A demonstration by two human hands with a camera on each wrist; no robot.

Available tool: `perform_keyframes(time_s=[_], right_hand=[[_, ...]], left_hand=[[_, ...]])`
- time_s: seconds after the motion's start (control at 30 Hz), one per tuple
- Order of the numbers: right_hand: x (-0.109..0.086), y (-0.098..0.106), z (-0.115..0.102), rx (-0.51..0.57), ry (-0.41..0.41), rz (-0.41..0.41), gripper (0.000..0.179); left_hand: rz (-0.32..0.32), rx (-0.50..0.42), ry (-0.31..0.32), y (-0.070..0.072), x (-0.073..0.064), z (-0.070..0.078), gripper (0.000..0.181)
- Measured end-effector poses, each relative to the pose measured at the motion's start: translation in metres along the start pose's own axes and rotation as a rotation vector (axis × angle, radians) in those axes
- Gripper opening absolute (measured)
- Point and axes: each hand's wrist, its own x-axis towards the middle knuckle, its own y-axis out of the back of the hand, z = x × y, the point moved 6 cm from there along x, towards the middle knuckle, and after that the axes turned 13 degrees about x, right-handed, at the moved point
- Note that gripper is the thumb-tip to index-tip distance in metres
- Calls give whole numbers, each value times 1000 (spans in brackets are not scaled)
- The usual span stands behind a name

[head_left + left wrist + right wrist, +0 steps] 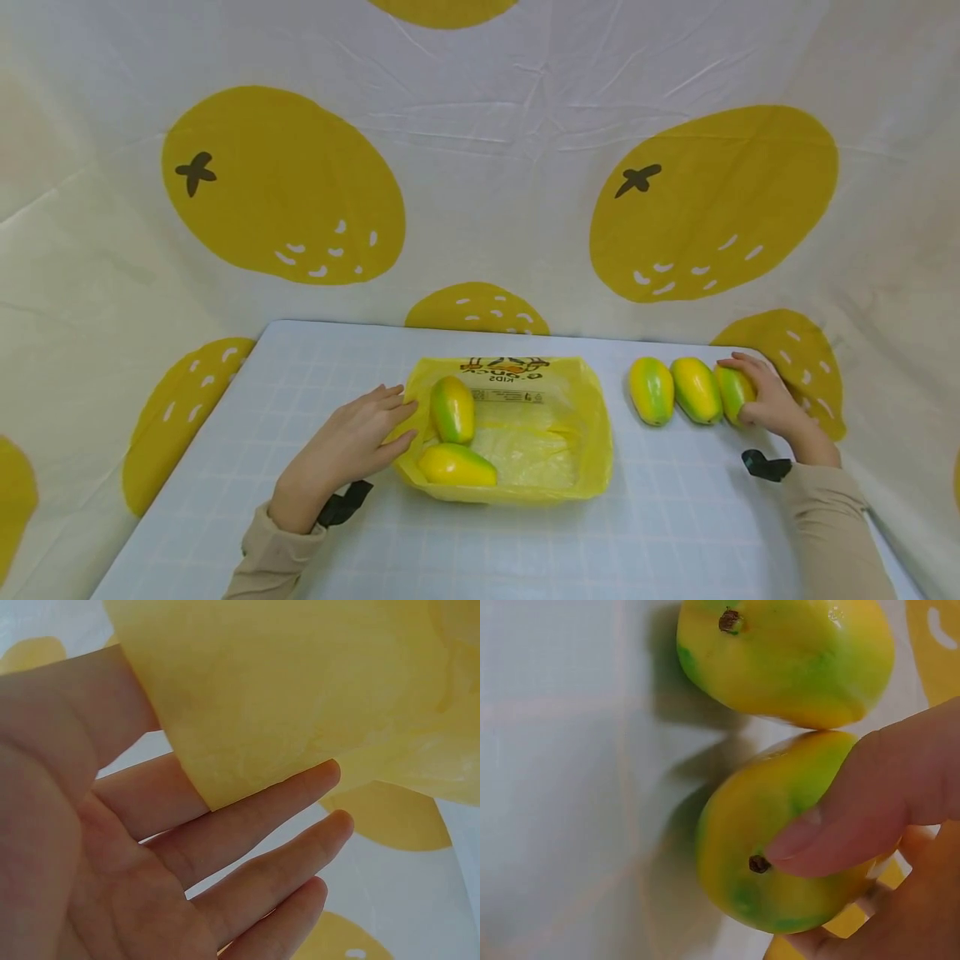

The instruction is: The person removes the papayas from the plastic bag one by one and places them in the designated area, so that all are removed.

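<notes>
My right hand grips the rightmost mango, a yellow-green fruit on the table. In the right wrist view the thumb presses beside the brown stem of this mango, with fingers at its far side. A second mango lies right next to it and a third mango further left. At the left rim of an open yellow plastic bag, my left hand is spread with straight fingers. Its thumb and index finger pass behind the bag's edge in the left wrist view. Inside the bag lie an upper mango and a lower mango.
The table has a pale blue checked cover. A white cloth printed with large yellow fruits hangs behind the table and at both sides. Dark straps show at both wrists.
</notes>
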Motion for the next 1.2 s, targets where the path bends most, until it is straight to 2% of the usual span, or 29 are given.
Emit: perform_keyframes(time_s=[0.23,0.47,0.6,0.77,1.03,1.2], right_hand=[[1,-6,4,-4,-53,-87,96],[-2,-5,-1,32,30,-81,88],[-4,-4,-4,77,45,-76,87],[-7,-3,-5,106,30,-73,90],[-10,0,-6,98,25,-40,88],[-12,1,-8,97,-3,-48,91]], left_hand=[[1,-1,6,0,-1,0,38],[-8,-3,1,1,-1,0,38],[-12,-6,-1,1,-1,0,38],[-11,-6,-4,1,-1,1,38],[0,-4,-9,3,-1,1,38],[0,-4,-11,2,-2,1,38]])
